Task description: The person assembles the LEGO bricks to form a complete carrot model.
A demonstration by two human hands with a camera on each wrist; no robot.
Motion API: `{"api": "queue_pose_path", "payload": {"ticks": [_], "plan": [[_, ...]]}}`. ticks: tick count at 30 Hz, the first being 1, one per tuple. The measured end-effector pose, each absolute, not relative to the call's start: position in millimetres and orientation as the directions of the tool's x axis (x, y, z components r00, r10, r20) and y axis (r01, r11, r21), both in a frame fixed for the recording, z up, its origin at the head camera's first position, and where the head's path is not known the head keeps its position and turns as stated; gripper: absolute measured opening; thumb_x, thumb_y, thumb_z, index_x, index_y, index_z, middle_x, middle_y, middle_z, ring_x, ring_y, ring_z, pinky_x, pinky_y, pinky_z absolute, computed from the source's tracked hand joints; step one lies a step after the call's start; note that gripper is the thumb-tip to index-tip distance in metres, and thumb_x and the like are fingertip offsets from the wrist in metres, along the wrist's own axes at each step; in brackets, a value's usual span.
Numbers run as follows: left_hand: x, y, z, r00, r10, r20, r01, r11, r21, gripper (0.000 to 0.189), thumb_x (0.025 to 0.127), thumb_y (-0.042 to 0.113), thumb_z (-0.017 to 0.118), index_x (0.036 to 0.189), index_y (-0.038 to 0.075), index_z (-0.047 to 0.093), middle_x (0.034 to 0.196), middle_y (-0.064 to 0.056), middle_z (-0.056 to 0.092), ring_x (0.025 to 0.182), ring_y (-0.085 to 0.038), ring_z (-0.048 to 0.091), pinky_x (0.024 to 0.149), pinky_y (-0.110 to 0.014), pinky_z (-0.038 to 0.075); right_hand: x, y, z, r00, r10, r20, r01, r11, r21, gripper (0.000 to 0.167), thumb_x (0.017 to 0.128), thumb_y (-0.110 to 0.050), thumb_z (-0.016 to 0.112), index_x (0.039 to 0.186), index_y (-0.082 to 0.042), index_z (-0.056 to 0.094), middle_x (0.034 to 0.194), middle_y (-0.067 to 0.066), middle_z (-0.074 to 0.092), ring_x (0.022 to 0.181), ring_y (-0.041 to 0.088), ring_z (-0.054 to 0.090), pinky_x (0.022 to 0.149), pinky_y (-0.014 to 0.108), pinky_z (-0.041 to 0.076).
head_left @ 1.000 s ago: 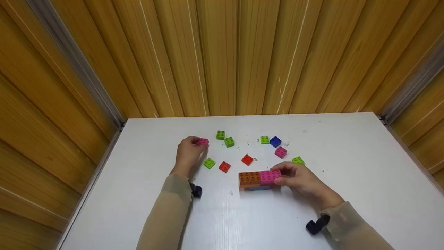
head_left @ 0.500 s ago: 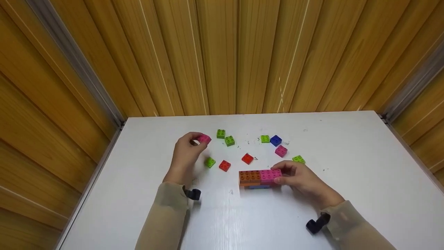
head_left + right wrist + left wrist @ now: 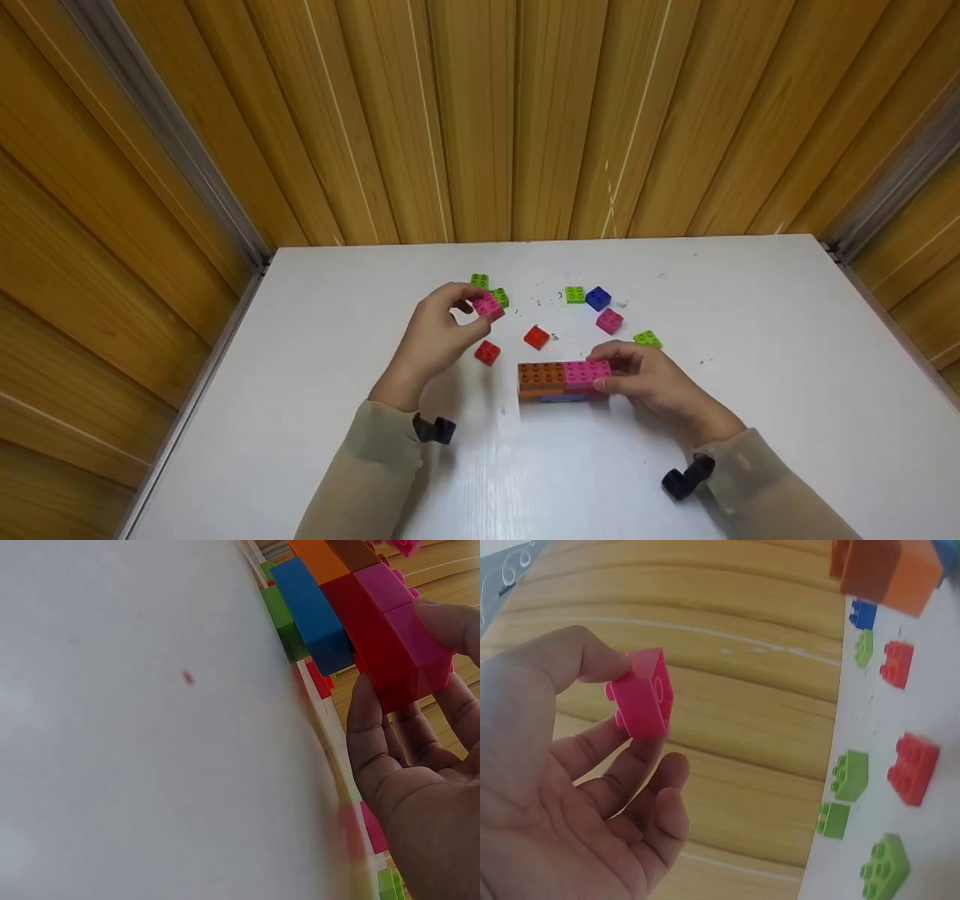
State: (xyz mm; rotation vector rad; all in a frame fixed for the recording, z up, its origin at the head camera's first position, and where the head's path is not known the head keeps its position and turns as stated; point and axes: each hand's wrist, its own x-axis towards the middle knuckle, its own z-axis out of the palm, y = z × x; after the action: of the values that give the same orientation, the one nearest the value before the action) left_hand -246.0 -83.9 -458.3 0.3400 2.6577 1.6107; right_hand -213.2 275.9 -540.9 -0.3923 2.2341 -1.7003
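Note:
In the head view my left hand (image 3: 435,334) pinches a small pink brick (image 3: 488,307) between thumb and fingers, raised above the table. The left wrist view shows that pink brick (image 3: 646,694) with its hollow underside facing right. My right hand (image 3: 660,390) grips the right end of a built block of bricks. Its top layer is brown (image 3: 541,375) and pink (image 3: 585,370). From the right wrist camera, an orange brick (image 3: 319,561) and red bricks (image 3: 375,637) make up the layer below, then a blue brick (image 3: 311,615) and a green one (image 3: 283,621) at the bottom.
Loose bricks lie on the white table (image 3: 262,420): two red (image 3: 487,352), green ones (image 3: 479,281), a light green (image 3: 574,295) beside a blue (image 3: 598,298), a pink (image 3: 609,321), and a light green (image 3: 648,339) near my right hand. A wood-patterned wall (image 3: 480,127) stands behind.
My left hand has lifted the pink brick off the table and carried it rightward, covering the nearer green brick. My right hand holds the block in the same place.

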Motion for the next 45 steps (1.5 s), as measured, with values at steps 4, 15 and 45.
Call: {"api": "queue_pose_path", "payload": {"ticks": [4, 15, 45], "plan": [[-239.5, -74.1, -459.4, -0.955, 0.280, 0.092, 0.214, 0.440, 0.872, 0.035, 0.099, 0.021, 0.080, 0.134, 0.020, 0.077, 0.128, -0.001, 0.071, 0.111, -0.023, 0.062, 0.078, -0.033, 0.056, -214.1, 274.4, -541.0, -0.921, -0.380, -0.084, -0.018, 0.257, -0.966, 0.041, 0.100, -0.010, 0.085, 0.137, 0.003, 0.073, 0.133, 0.001, 0.073, 0.120, 0.014, 0.067, 0.100, 0.018, 0.059], [-229.3, -55.1, -466.6, -0.903, 0.420, 0.086, 0.287, 0.444, 0.849, 0.039, 0.099, 0.018, 0.080, 0.137, 0.022, 0.077, 0.129, 0.006, 0.071, 0.129, -0.031, 0.064, 0.094, -0.036, 0.057, -216.0, 272.3, -540.9, -0.917, -0.396, -0.046, -0.060, 0.251, -0.966, 0.041, 0.099, -0.009, 0.085, 0.135, 0.008, 0.072, 0.133, 0.001, 0.073, 0.118, 0.011, 0.068, 0.101, 0.018, 0.057], [-228.1, -39.4, -486.0, -0.825, 0.565, -0.022, 0.341, 0.529, 0.777, 0.034, 0.097, 0.017, 0.086, 0.131, 0.024, 0.081, 0.124, 0.009, 0.076, 0.117, -0.013, 0.065, 0.106, -0.034, 0.058, -212.8, 274.5, -542.7, -0.910, -0.412, -0.041, -0.047, 0.202, -0.978, 0.037, 0.100, -0.004, 0.082, 0.135, 0.005, 0.073, 0.134, 0.000, 0.074, 0.118, 0.009, 0.069, 0.098, 0.018, 0.060]]}}
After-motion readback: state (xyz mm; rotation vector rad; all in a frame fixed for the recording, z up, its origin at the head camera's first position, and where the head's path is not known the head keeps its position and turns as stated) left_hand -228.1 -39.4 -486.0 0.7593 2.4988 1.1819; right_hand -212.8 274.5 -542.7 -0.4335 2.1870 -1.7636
